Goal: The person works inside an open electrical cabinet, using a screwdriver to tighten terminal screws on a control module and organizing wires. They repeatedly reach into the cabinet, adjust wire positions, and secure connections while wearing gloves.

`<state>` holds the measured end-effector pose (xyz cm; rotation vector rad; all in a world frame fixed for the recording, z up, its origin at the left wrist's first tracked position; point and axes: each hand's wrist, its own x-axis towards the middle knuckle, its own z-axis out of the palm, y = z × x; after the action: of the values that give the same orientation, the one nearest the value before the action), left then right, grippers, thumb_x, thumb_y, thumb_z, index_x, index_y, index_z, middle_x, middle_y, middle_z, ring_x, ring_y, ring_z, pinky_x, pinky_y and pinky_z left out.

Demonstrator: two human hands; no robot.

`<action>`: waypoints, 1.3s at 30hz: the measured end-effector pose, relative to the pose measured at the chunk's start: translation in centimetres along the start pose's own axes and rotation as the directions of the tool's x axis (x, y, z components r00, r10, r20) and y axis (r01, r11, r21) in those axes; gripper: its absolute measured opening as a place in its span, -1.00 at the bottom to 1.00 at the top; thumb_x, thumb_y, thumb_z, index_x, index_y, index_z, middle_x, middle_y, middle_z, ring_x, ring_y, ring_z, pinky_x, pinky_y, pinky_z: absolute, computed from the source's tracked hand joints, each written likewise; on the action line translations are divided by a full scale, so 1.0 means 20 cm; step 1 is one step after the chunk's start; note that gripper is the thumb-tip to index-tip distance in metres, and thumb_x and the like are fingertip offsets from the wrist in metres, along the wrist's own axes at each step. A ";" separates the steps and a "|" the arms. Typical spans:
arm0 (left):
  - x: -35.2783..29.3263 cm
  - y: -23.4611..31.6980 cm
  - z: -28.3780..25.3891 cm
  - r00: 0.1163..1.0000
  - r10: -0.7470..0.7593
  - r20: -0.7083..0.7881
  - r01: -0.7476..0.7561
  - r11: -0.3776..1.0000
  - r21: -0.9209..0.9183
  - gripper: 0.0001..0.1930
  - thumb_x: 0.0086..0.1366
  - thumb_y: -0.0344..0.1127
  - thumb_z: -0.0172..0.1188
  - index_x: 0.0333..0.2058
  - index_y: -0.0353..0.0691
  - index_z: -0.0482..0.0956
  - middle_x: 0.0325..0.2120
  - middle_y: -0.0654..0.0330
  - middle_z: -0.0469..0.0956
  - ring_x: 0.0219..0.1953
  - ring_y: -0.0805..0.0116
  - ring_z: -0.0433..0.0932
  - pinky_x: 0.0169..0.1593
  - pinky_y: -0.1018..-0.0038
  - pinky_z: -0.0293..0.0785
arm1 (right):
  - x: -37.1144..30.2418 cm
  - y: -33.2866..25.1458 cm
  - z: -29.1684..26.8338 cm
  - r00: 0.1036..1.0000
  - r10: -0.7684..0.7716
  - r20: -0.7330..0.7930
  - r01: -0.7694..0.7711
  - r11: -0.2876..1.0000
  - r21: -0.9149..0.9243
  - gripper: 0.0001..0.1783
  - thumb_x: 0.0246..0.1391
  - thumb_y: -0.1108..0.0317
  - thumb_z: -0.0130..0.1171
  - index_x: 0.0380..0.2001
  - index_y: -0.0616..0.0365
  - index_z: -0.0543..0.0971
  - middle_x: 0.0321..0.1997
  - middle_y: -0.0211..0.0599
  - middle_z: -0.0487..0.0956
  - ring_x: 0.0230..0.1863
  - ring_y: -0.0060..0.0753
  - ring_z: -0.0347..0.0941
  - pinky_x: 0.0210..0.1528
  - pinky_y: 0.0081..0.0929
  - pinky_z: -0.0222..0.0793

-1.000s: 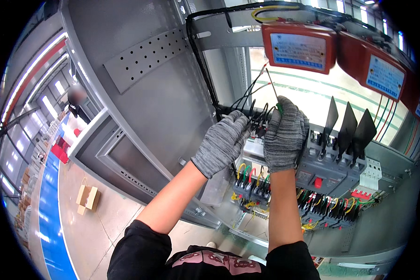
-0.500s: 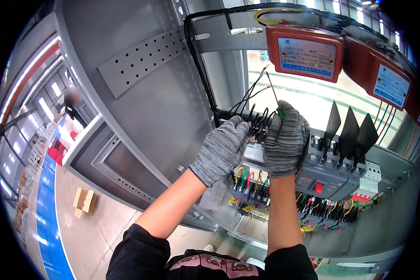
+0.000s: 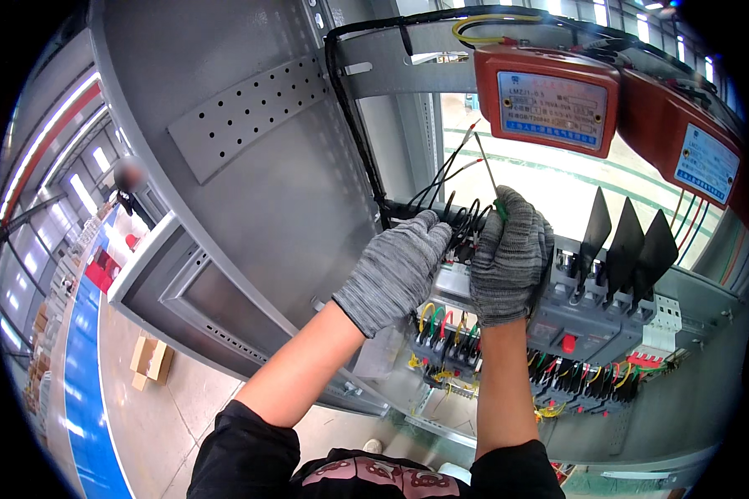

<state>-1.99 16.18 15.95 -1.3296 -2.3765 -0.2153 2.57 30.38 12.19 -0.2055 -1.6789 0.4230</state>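
Both my hands wear grey knit gloves and meet at a cluster of black wires (image 3: 471, 218) inside a grey metal cabinet. The fingers of my left hand (image 3: 397, 268) are closed at the cluster's left side, pinching among the wires; their tips are partly hidden. In my right hand (image 3: 514, 258) is a thin screwdriver (image 3: 500, 208) with a green handle, its metal shaft pointing up and away from the wires. Loose black wire ends with red tips (image 3: 473, 131) stick up beside the shaft. What lies under the right fingertips is hidden.
Red-brown current transformers (image 3: 549, 100) hang above right. Below them sits a large circuit breaker (image 3: 582, 320) with upright black barriers (image 3: 622, 245). Smaller breakers with coloured wires (image 3: 445, 345) line the lower rail. An open cardboard box (image 3: 151, 360) lies on the floor; a person (image 3: 131, 191) stands far left.
My hands stay at the wire cluster with almost no movement. The screwdriver remains in my right hand, and the view has shifted slightly.
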 end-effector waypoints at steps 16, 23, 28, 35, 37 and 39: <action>-0.01 -0.05 0.03 0.987 0.038 -0.153 -0.059 0.990 -0.130 -0.70 0.09 -0.35 0.12 -0.18 -0.34 0.44 -0.19 -0.11 0.44 -0.19 -0.06 0.47 -0.09 0.22 0.43 | 0.00 0.00 0.00 1.000 0.008 0.023 -0.009 1.000 0.021 -0.68 -0.04 0.40 0.10 -0.13 0.08 0.47 -0.35 -0.26 0.51 -0.27 -0.20 0.42 0.01 -0.19 0.20; 0.01 -0.06 -0.01 0.996 0.006 -0.093 -0.025 0.979 -0.202 -0.74 0.10 -0.34 0.13 -0.24 -0.33 0.44 -0.22 -0.12 0.44 -0.19 -0.08 0.46 -0.11 0.22 0.42 | -0.01 0.02 0.02 1.000 0.005 0.025 -0.006 0.999 0.051 -0.69 -0.03 0.40 0.08 -0.14 0.08 0.47 -0.38 -0.27 0.49 -0.27 -0.20 0.41 0.01 -0.17 0.19; -0.04 -0.02 0.02 0.980 -0.034 -0.194 -0.002 0.983 -0.184 -0.77 0.10 -0.35 0.13 -0.26 -0.32 0.44 -0.25 -0.10 0.44 -0.26 -0.09 0.47 -0.19 0.18 0.44 | -0.01 0.01 0.00 0.999 0.005 0.036 -0.007 0.999 0.039 -0.68 -0.01 0.38 0.07 -0.11 0.07 0.46 -0.38 -0.27 0.48 -0.28 -0.19 0.41 0.01 -0.15 0.18; -0.05 0.00 0.06 0.947 -0.006 -0.320 -0.050 0.985 -0.165 -0.75 0.10 -0.38 0.15 -0.24 -0.35 0.45 -0.29 -0.11 0.46 -0.27 -0.09 0.48 -0.21 0.23 0.45 | -0.01 0.03 0.02 0.998 0.021 0.056 -0.023 0.999 0.036 -0.68 0.01 0.36 0.05 -0.10 0.06 0.46 -0.33 -0.24 0.51 -0.26 -0.17 0.42 0.03 -0.13 0.17; -0.06 -0.03 0.09 0.951 -0.071 -0.301 -0.013 0.963 -0.269 -0.76 0.10 -0.38 0.16 -0.25 -0.34 0.45 -0.28 -0.10 0.46 -0.27 -0.08 0.48 -0.21 0.24 0.45 | -0.01 0.02 0.02 0.999 0.012 0.048 -0.014 0.999 0.040 -0.68 0.01 0.35 0.06 -0.10 0.06 0.46 -0.33 -0.23 0.51 -0.26 -0.17 0.42 0.03 -0.14 0.17; -0.06 -0.03 0.09 0.951 -0.086 -0.297 -0.008 0.954 -0.300 -0.77 0.10 -0.38 0.16 -0.26 -0.34 0.46 -0.29 -0.09 0.46 -0.26 -0.07 0.49 -0.20 0.25 0.45 | -0.01 0.02 0.02 0.999 0.013 0.048 -0.014 0.999 0.031 -0.68 0.01 0.35 0.06 -0.11 0.06 0.46 -0.33 -0.22 0.51 -0.26 -0.17 0.42 0.03 -0.14 0.17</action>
<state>-2.42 15.43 13.80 -1.2662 -2.1630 -0.7643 2.15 30.57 11.72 -0.1851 -1.7177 0.4668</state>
